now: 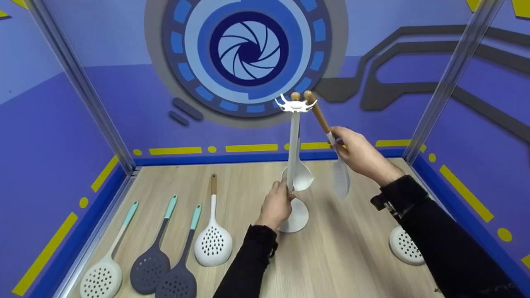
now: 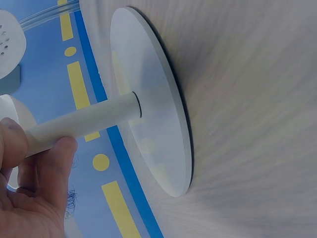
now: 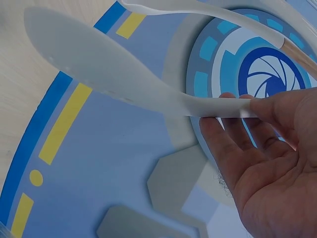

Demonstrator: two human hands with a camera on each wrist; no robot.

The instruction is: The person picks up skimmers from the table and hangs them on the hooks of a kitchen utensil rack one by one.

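Note:
A white utensil stand has a round base on the table and a crown of curved hooks at the top. My left hand grips its pole low down, fingers and thumb around it, also seen in the left wrist view. A white ladle with a wooden handle hangs from the stand's far side. My right hand pinches a white skimmer by the neck, just below its wooden handle. The skimmer's handle top is up beside the hooks, its perforated head hanging downward above the table.
On the left of the wooden table lie a pale skimmer and two dark skimmers with mint handles, plus a white one with a wooden handle. Another perforated white head lies partly under my right sleeve. Printed panels enclose the table.

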